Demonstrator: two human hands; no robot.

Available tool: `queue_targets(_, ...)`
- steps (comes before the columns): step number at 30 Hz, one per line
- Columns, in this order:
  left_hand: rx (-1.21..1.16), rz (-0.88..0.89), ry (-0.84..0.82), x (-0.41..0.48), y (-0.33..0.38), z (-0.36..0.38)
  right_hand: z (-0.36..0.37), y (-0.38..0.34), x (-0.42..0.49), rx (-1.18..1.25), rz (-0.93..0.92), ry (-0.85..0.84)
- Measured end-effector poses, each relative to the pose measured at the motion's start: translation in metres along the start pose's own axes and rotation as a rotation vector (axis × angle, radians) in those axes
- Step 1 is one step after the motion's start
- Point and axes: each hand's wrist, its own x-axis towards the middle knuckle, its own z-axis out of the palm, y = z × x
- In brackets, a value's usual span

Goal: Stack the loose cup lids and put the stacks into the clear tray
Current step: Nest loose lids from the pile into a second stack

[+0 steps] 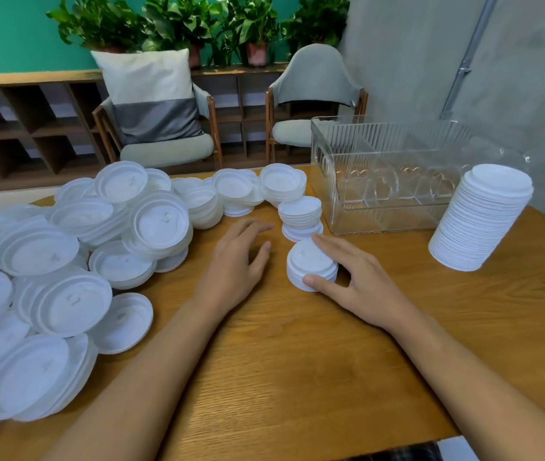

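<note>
Wooden table (297,377), viewed from its near edge.

1. Loose cup lids (65,261): white, heaped and overlapping from 8 to 11 o'clock, with a few trailing toward 12.
2. Short stack of lids (311,261): at table centre, gripped by the right hand (364,287), thumb on the near rim and forefinger over the far side.
3. Left hand (237,261): just beside that stack at 9 o'clock, fingers loosely bent, holding nothing.
4. Second short stack (300,211): at 12 o'clock, uneven.
5. Clear tray (364,207): ribbed walls, inner dividers, at 1 o'clock.
6. Tall stack (480,217): on the table at 2 o'clock, just beside the tray's near right corner.
</note>
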Motion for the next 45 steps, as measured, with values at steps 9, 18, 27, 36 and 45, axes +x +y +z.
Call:
queue_targets(9,0.086,0.103,-0.005,0.044,-0.008,0.032,0.001,0.008,0.002,0.005,0.078,0.181)
queue_targets(18,0.105,0.158,0.008,0.046,-0.012,0.038,0.001,0.007,0.004,0.001,0.09,0.191)
queue_targets(27,0.102,0.015,0.078,0.017,-0.007,0.011,-0.003,0.001,-0.001,0.03,0.06,0.111)
queue_targets(36,-0.132,-0.195,0.184,0.002,0.012,-0.012,-0.003,0.001,-0.002,0.012,0.043,0.093)
queue_targets(45,-0.798,-0.523,0.104,0.005,0.047,-0.006,-0.004,0.0,-0.001,0.059,0.011,0.068)
